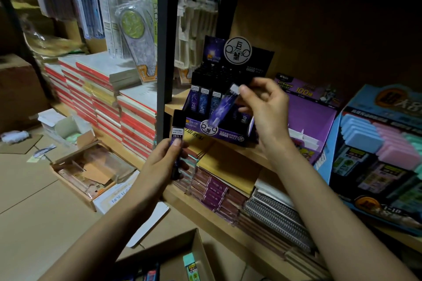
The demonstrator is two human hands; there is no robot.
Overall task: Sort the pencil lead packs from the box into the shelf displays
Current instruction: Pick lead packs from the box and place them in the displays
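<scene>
Red-edged notebook stacks point(137, 121) fill the left shelving. Near me, low in view, I see a cardboard box point(169, 250) with a mint-green lead pack point(191, 268) and other packs lying inside. Above it, the left hand point(166, 157) grips a dark lead pack point(177, 130) upright, fingers wrapped round its lower half. Just right, on the wooden shelf point(175, 104), a dark purple display point(228, 131) holds rows of standing packs. The right hand point(262, 107) pinches a purple lead pack point(222, 107) by its white top end between thumb and fingertips, tilted, in front of that display. Farther right stand a purple carton point(312, 116) and a blue eraser box point(376, 143).
</scene>
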